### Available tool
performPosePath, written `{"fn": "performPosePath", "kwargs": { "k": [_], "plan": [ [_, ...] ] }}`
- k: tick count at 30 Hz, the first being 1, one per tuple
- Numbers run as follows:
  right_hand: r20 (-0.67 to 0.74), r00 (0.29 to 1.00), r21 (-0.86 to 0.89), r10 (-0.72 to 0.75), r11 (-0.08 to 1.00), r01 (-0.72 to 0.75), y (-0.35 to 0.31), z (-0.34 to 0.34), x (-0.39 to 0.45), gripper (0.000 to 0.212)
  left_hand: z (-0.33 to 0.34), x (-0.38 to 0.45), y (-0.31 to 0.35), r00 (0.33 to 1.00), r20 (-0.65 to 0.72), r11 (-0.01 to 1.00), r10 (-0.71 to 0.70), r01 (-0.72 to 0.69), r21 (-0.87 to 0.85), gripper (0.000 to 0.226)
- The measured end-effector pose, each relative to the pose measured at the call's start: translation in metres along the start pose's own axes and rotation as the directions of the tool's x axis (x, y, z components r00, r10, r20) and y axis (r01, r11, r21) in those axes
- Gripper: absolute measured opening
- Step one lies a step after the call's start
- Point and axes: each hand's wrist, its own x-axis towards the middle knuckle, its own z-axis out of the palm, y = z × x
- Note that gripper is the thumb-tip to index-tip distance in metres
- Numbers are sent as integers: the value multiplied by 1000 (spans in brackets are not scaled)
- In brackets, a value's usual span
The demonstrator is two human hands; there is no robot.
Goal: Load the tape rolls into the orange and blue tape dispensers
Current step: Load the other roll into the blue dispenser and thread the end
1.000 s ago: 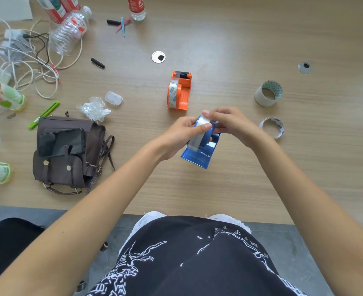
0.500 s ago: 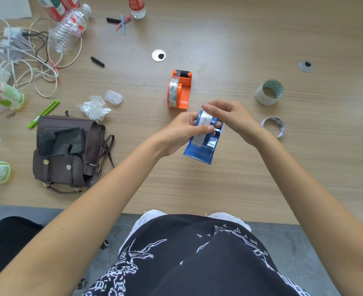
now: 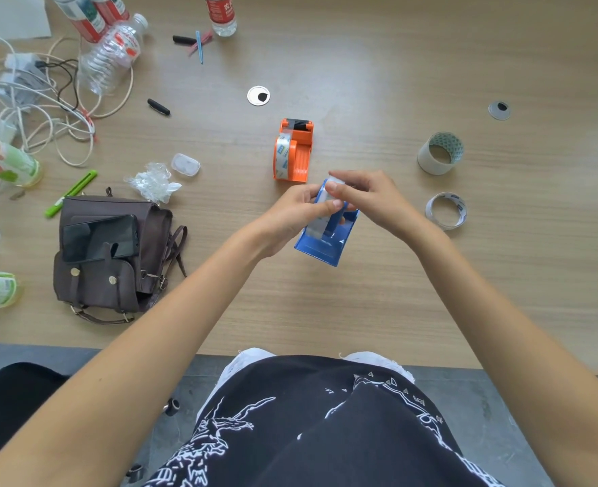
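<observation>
Here, head view only:
Orange dispenser (image 3: 293, 151): stands mid-desk, apart from both hands, with a tape roll (image 3: 283, 157) already seated in it; that half looks done.
Blue dispenser (image 3: 327, 237): held just above the desk, nearer its front edge than the orange one and close beside it.
Clear roll (image 3: 325, 209): sits in the blue dispenser between the fingers; loading seems under way, not finished.
Left hand (image 3: 292, 214): closed round the blue dispenser's left side, thumb pressed on the roll.
Right hand (image 3: 367, 195): fingertips pinched on the top of the roll, perhaps drawing the tape end forward.
Left to do: likely seat the roll and thread the tape to the cutter.
Spare rolls: a thick roll (image 3: 440, 152) and a thin roll (image 3: 447, 209) lie toward the desk's right edge, untouched.
Hidden: fingers cover the blue dispenser's hub and cutter, so I cannot tell whether the roll is on its spindle; the clear tape end is hard to make out.
</observation>
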Motion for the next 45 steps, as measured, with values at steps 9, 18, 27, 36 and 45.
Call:
{"fn": "performPosePath", "kwargs": {
  "k": [9,18,27,36,45],
  "plan": [
    [-146,982,-239,-121,967,84,-14,-3,6,39,-3,-3,9,1000,23,999,-4,3,52,29],
    [-203,969,-118,-140,986,118,-16,-2,5,13,-5,-2,9,999,-32,996,-37,39,82,28],
    [-343,934,-129,-99,990,57,-6,-5,11,18,-3,-3,13,989,-125,992,-77,89,89,29],
    [-137,963,-109,230,963,-246,-5,-22,14,24,-15,-6,11,981,-185,987,-56,82,136,27],
    [-146,960,-166,238,951,-261,-10,-11,10,33,-37,-11,1,954,-79,956,-288,292,43,35]
  ]
}}
